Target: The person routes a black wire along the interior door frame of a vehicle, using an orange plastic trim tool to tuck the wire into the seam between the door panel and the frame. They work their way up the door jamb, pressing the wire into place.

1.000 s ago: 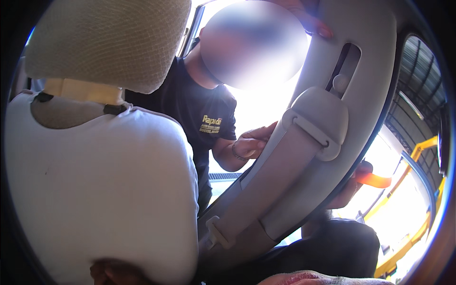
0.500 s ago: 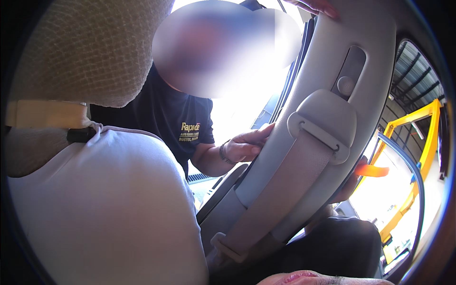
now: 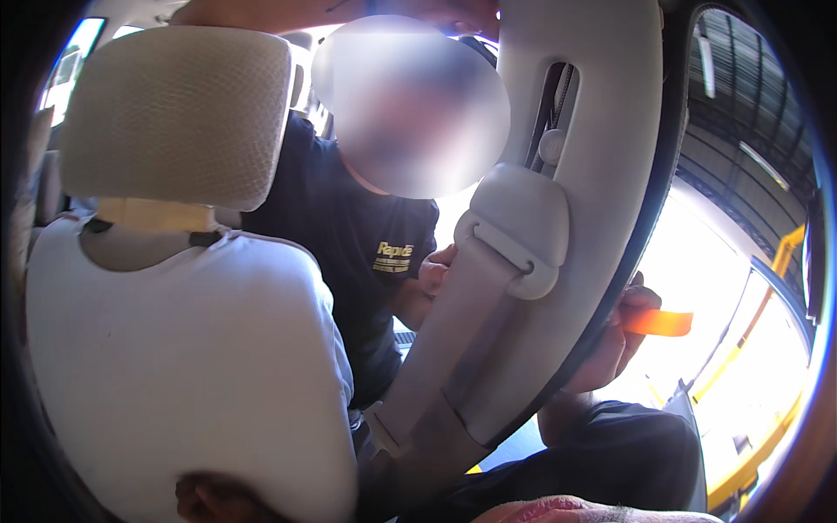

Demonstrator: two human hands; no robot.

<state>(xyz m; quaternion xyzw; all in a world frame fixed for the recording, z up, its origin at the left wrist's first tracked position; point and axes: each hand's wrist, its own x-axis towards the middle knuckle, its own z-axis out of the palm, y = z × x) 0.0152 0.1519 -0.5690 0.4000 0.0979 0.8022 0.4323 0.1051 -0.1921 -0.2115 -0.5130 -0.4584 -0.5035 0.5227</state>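
Note:
My right hand [image 3: 623, 336] reaches round the outer side of the grey door pillar trim [image 3: 610, 131], its fingers closed on a flat orange plastic trim tool [image 3: 660, 323]. The tool points away to the right. A dark shape at the lower left edge looks like my left hand [image 3: 214, 499] in front of the white seat back; its fingers are lost in shadow. The seat belt [image 3: 458, 331] runs down from its guide cover [image 3: 520, 213] on the trim. A co-worker's hand [image 3: 436, 268] is beside the belt's inner edge.
A co-worker in a dark shirt [image 3: 349, 270] leans in beyond the front seat. A bare arm [image 3: 384, 13] stretches across the top; whose it is, I cannot tell. The white-covered seat [image 3: 192, 366] and its headrest [image 3: 174, 113] fill the left. A yellow frame [image 3: 780, 444] stands outside.
My view has shifted, so the whole headrest shows and the pillar sits further left. The co-worker's hand is now partly behind the belt. The orange trim tool stays in my right hand.

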